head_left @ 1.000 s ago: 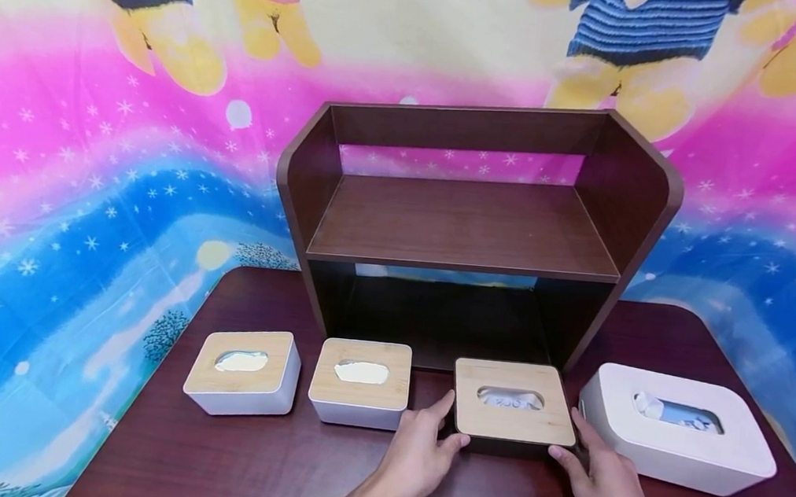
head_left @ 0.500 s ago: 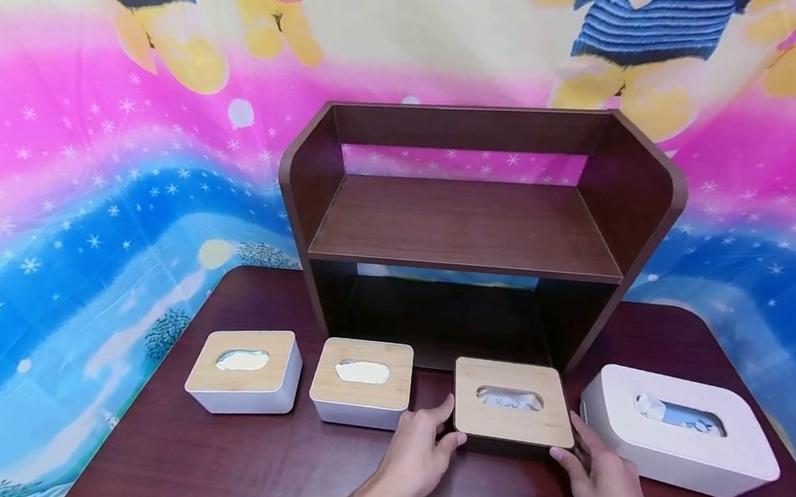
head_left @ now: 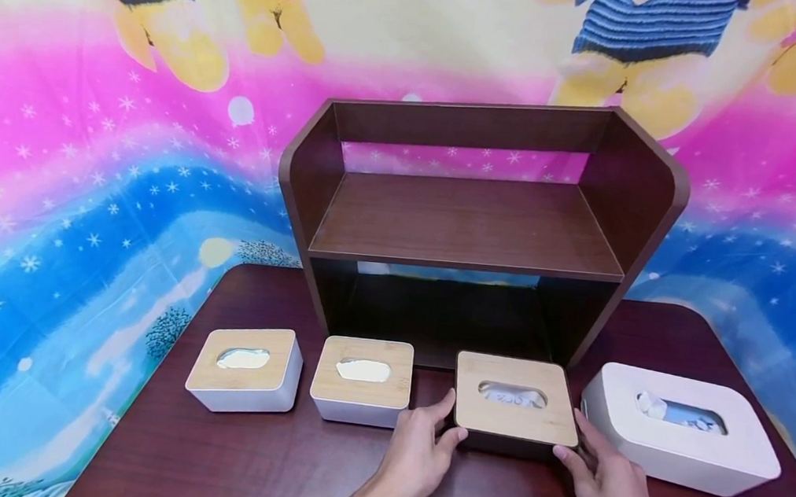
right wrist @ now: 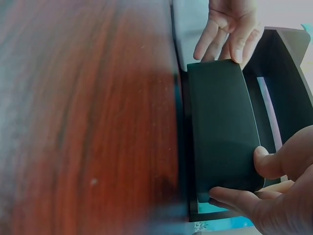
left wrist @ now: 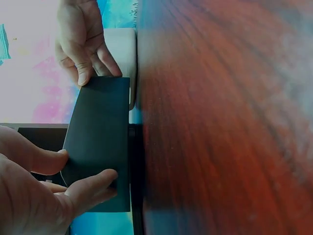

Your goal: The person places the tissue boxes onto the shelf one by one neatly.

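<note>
The wood-lidded black tissue box lay between the 2 hands, its long axis running from 9 to 3 o'clock; the left hand gripped its 9 o'clock end and the right hand its 3 o'clock end, thumb and fingers holding each, neither hand clearly nearer. The 2-tier dark brown desktop shelf stood toward 11 o'clock from it; whether the box's base touched the table could not be told.

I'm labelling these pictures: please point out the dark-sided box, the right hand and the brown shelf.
Dark-sided box [head_left: 515,418], head view: top, below the slot.
Right hand [head_left: 610,484], head view: back of the hand.
Brown shelf [head_left: 474,227], head view: upper board.
</note>
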`<action>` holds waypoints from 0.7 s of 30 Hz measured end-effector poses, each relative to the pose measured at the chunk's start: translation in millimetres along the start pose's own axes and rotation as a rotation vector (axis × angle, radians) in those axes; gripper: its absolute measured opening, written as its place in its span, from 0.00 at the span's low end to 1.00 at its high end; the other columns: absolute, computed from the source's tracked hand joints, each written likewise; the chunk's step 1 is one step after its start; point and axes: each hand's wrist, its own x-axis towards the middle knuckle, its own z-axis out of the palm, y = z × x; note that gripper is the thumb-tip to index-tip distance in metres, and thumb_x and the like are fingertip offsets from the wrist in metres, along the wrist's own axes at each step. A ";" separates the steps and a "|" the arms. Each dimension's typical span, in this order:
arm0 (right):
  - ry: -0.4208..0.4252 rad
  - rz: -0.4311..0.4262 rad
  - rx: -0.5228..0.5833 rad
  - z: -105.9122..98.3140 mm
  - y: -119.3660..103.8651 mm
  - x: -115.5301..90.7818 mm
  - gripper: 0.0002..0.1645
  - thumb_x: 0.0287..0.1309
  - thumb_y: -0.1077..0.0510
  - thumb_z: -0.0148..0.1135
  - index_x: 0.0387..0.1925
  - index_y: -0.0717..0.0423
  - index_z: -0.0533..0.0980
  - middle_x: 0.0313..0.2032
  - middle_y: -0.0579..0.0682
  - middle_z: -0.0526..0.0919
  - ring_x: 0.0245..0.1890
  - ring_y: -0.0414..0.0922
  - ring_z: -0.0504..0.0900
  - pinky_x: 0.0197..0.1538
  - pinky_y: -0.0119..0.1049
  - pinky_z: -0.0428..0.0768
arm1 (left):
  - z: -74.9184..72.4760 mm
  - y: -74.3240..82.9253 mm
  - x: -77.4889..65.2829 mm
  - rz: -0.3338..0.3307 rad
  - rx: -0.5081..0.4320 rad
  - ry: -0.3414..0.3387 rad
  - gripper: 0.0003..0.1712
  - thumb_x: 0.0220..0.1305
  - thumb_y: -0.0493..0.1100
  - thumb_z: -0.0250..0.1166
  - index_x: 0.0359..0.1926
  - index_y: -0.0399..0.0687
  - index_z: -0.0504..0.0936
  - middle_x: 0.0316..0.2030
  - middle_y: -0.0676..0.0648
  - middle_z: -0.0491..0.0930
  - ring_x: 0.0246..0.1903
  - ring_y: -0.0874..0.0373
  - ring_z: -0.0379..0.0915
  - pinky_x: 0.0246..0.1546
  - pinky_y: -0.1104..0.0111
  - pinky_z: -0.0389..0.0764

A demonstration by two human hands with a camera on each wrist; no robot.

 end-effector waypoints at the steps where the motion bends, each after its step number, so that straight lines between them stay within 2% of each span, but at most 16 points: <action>1: 0.003 0.003 0.003 -0.7 -1.7 0.1 0.38 0.70 0.55 0.72 0.76 0.63 0.71 0.66 0.68 0.80 0.69 0.71 0.75 0.61 0.71 0.75 | -0.4 0.7 -0.1 0.001 -0.020 0.006 0.34 0.72 0.40 0.72 0.75 0.36 0.74 0.15 0.61 0.66 0.11 0.73 0.54 0.18 0.75 0.67; 7: 0.068 -0.006 0.030 1.6 -15.1 4.5 0.36 0.74 0.57 0.68 0.77 0.63 0.70 0.65 0.71 0.79 0.66 0.72 0.79 0.59 0.70 0.77 | 2.1 3.4 3.4 0.015 -0.042 0.082 0.32 0.73 0.38 0.70 0.75 0.37 0.74 0.14 0.62 0.61 0.13 0.74 0.54 0.18 0.76 0.65; 8: 0.091 -0.016 0.032 3.1 -17.1 5.9 0.35 0.73 0.58 0.68 0.76 0.63 0.70 0.65 0.71 0.79 0.61 0.70 0.83 0.58 0.68 0.78 | 3.4 3.5 4.3 0.014 -0.039 0.098 0.32 0.73 0.38 0.69 0.75 0.37 0.74 0.15 0.62 0.61 0.13 0.74 0.54 0.18 0.77 0.64; 10: 0.135 -0.032 0.031 6.1 -20.4 8.8 0.34 0.73 0.59 0.68 0.76 0.63 0.71 0.55 0.71 0.87 0.43 0.60 0.88 0.51 0.58 0.82 | 6.5 3.1 6.4 0.012 -0.040 0.131 0.32 0.74 0.38 0.69 0.75 0.36 0.75 0.15 0.62 0.61 0.13 0.74 0.53 0.19 0.77 0.62; 12: 0.160 -0.033 0.031 8.5 -23.4 12.2 0.34 0.73 0.60 0.68 0.75 0.62 0.72 0.36 0.65 0.88 0.27 0.46 0.79 0.41 0.47 0.79 | 9.2 2.6 9.0 0.004 -0.055 0.162 0.31 0.74 0.37 0.69 0.74 0.37 0.75 0.15 0.62 0.61 0.13 0.74 0.53 0.18 0.77 0.60; 13: 0.165 -0.032 0.031 9.4 -24.8 13.9 0.34 0.73 0.60 0.68 0.75 0.62 0.72 0.27 0.58 0.84 0.23 0.40 0.71 0.36 0.42 0.74 | 10.4 2.3 10.4 0.004 -0.061 0.179 0.31 0.73 0.37 0.69 0.74 0.37 0.75 0.15 0.62 0.60 0.13 0.74 0.52 0.18 0.77 0.60; 14: 0.163 -0.027 0.027 10.0 -25.5 16.1 0.34 0.73 0.59 0.68 0.76 0.61 0.72 0.22 0.52 0.77 0.20 0.37 0.63 0.33 0.39 0.70 | 11.2 2.1 11.8 0.007 -0.064 0.195 0.31 0.73 0.36 0.69 0.74 0.37 0.76 0.15 0.61 0.60 0.13 0.74 0.52 0.19 0.77 0.63; 15: 0.159 -0.018 0.034 10.2 -26.6 18.2 0.34 0.74 0.58 0.67 0.76 0.61 0.71 0.20 0.47 0.71 0.18 0.36 0.59 0.31 0.36 0.66 | 11.9 2.3 13.4 0.010 -0.069 0.208 0.31 0.73 0.36 0.69 0.74 0.37 0.76 0.14 0.61 0.60 0.12 0.74 0.52 0.20 0.77 0.65; 17: 0.148 -0.003 0.054 10.3 -28.6 23.1 0.34 0.75 0.58 0.66 0.77 0.61 0.70 0.20 0.46 0.68 0.17 0.36 0.59 0.27 0.35 0.63 | 13.6 2.9 17.0 0.017 -0.069 0.234 0.31 0.72 0.35 0.70 0.73 0.37 0.76 0.14 0.61 0.61 0.12 0.74 0.51 0.26 0.78 0.70; 21: 0.155 0.021 0.088 10.7 -30.7 33.9 0.33 0.76 0.59 0.65 0.77 0.60 0.71 0.18 0.48 0.69 0.16 0.38 0.63 0.27 0.35 0.65 | 19.9 5.6 24.0 0.035 -0.056 0.294 0.30 0.71 0.34 0.70 0.72 0.37 0.78 0.12 0.58 0.68 0.13 0.75 0.50 0.33 0.75 0.77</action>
